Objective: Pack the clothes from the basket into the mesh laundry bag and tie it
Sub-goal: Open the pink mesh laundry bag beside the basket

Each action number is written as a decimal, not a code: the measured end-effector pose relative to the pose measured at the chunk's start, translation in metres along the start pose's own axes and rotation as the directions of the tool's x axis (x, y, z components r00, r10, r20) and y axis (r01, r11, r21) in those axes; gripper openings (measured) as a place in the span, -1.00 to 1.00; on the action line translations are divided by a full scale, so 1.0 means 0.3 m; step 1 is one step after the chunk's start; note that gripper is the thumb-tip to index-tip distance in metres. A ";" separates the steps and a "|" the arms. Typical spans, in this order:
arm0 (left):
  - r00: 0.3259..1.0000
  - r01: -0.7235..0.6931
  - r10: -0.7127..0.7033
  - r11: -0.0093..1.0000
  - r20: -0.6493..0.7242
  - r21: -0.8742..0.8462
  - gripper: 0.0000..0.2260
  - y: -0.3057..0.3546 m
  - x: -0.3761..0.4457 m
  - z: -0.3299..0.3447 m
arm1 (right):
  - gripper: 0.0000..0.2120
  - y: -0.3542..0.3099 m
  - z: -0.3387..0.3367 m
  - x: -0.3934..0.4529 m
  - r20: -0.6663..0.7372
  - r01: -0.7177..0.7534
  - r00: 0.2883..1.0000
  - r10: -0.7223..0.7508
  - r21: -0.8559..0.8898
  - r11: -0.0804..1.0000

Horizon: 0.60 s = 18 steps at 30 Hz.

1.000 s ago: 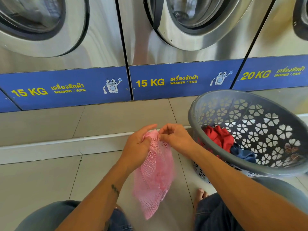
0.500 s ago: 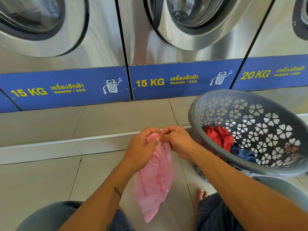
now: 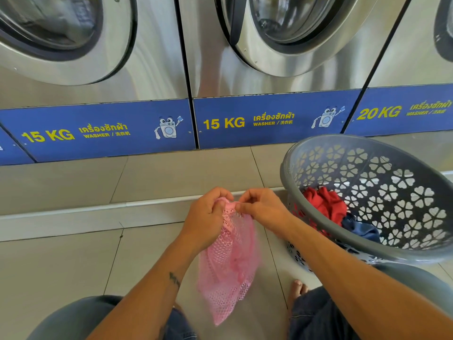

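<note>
The left hand (image 3: 204, 220) and right hand (image 3: 263, 209) meet at the gathered top of the pink mesh laundry bag (image 3: 228, 261), each pinching it with curled fingers; the bag hangs limp below them. Just right of the right hand, the grey basket (image 3: 323, 141) tilts, holding red clothes (image 3: 323, 204) and a blue garment (image 3: 360, 229).
</note>
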<state>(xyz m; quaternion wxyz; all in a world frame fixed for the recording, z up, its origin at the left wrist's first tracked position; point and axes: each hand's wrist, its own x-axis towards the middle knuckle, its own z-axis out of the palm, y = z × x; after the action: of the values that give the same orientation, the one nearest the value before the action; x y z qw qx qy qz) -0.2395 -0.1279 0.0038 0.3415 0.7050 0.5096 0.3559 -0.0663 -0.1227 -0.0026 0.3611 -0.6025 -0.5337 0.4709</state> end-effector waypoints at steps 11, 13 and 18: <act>0.998 0.013 -0.018 0.997 -0.059 -0.082 -0.75 0.036 0.044 0.005 | -0.81 -0.145 -0.278 -0.031 -0.021 0.101 0.993 -0.113 -0.321 0.942; 0.999 -0.002 0.001 0.999 -0.046 -0.033 -0.74 0.040 0.058 0.025 | -0.80 -0.151 -0.386 -0.044 -0.068 0.068 0.993 -0.098 -0.357 0.932; 0.992 -0.036 0.017 0.988 0.127 0.152 -0.74 0.078 0.147 0.096 | -0.75 -0.014 -0.652 0.003 -0.112 -0.187 0.982 0.150 -0.559 0.808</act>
<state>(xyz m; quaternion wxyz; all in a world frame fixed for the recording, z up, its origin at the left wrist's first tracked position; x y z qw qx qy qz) -0.1938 -0.0947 0.0155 0.3126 0.7569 0.5038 0.2749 0.1189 -0.1078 0.0591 0.1393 -0.7417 -0.5824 0.3022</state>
